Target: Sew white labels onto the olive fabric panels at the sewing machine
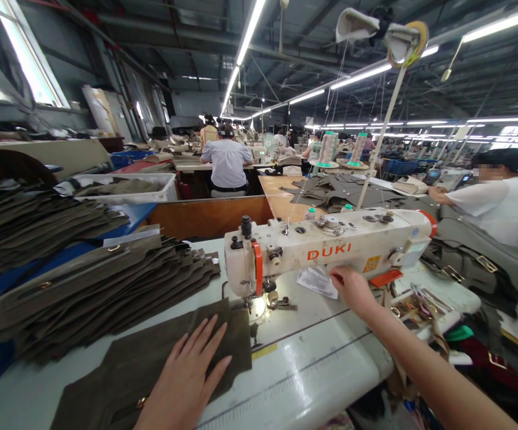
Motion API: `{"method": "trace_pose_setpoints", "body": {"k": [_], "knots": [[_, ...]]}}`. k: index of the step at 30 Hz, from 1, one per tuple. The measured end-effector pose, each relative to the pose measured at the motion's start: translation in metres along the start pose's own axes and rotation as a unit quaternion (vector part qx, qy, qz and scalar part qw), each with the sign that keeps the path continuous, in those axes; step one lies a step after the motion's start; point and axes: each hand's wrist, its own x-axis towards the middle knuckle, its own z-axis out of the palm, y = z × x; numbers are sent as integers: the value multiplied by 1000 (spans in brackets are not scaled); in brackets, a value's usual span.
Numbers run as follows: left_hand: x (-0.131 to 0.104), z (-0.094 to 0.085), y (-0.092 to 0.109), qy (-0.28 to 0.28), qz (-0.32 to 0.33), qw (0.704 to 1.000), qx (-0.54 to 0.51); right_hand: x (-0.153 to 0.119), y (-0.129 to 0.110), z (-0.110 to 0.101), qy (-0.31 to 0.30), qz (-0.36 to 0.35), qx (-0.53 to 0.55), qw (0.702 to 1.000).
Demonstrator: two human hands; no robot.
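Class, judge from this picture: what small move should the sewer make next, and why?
Probably slide the dark fabric piece toward the lit needle plate: the left hand lies on it, the fabric's edge sits beside the plate, and the right hand is raised by the machine arm.

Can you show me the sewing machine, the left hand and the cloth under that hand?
Sewing machine [330,251]: head view, on its orange lettering.
Left hand [186,370]: head view, on its back.
Cloth [145,353]: head view, on its flat part beside the hand.

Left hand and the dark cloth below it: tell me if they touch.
Touching. The head view shows the left hand laid flat on the cloth, fingers spread across it, with no gap visible beneath them.
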Motion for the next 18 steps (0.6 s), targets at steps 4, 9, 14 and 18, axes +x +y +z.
{"method": "trace_pose_setpoints", "body": {"k": [4,9,14,18], "knots": [[1,-10,5,86,12,996,-4,-17,-4,-10,5,-15,18,1000],[12,-38,43,104,141,984,28,-52,-64,3,-70,-121,48,989],[21,-45,60,96,152,983,-43,-71,-137,20,-127,-213,135,959],[17,-45,38,104,95,984,-106,-69,-152,28,-95,-224,215,946]]}}
